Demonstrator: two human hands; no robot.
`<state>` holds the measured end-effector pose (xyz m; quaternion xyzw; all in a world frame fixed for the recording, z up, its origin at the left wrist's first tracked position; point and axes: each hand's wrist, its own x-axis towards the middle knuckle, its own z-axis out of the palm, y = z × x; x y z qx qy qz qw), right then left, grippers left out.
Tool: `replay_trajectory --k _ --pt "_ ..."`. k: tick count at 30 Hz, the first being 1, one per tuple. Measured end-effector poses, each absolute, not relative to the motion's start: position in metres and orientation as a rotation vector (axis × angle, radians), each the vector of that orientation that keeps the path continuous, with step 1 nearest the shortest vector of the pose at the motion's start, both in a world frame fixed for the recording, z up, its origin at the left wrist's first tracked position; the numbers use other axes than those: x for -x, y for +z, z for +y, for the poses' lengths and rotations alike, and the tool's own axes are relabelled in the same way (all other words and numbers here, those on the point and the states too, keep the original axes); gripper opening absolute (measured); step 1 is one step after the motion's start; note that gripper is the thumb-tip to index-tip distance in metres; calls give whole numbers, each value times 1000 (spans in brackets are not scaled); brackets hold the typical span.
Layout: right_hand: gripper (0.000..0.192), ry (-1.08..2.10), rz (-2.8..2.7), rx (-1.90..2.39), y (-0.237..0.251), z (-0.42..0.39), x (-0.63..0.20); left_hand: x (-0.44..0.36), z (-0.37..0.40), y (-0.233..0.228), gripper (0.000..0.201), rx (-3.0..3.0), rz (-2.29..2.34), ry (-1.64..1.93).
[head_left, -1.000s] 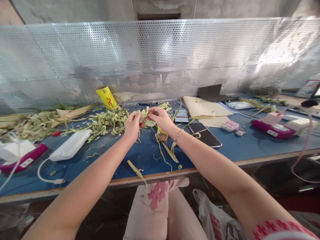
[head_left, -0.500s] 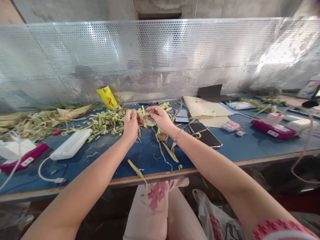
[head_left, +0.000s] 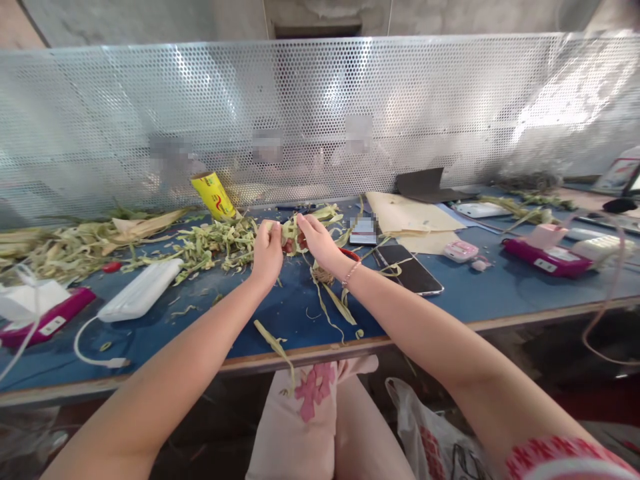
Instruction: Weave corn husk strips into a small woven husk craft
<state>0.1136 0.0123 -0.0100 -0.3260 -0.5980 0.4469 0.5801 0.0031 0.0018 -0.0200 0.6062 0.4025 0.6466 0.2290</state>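
Between my two hands is a pale green strip of dried husk [head_left: 290, 231], gripped at both ends above the blue table [head_left: 295, 313]. My left hand [head_left: 269, 248] is closed on its left end. My right hand [head_left: 316, 239], with a bracelet at the wrist, pinches the right end; some fingertips are hidden. Under the right wrist lies a small coiled bundle of twine-like fibre [head_left: 323, 274] with loose husk strips [head_left: 341, 305] trailing from it. A heap of curled husk pieces [head_left: 215, 243] lies left of my hands.
A yellow tube [head_left: 213, 195] leans behind the heap. On the left lie a white power bank [head_left: 141, 290] and a magenta power strip [head_left: 55, 320]. A dark phone [head_left: 410, 269], brown paper [head_left: 405, 213] and a pink case [head_left: 461, 251] lie right. A perforated metal screen [head_left: 310, 120] stands behind.
My hands have turned inward around the husk strip, and the left has shifted slightly right. A reddish rim now shows beside the right wrist.
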Motion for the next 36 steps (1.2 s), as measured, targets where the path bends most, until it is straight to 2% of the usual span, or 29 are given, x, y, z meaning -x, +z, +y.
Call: replay_trajectory --k 5,9,19,36 --pt "39 963 -1435 781 -16 18 -111 -8 -7 -17 34 -1763 1125 1785" --pt "37 919 -1446 791 -14 15 -112 -10 -11 -16 32 -1818 1188 1801" --pt "36 582 -1474 824 -6 5 -119 -15 -19 -14 26 -1839 1185 1701" --pt "44 649 -1308 973 -2 21 -131 -13 -22 -5 17 -1734 1192 1621"
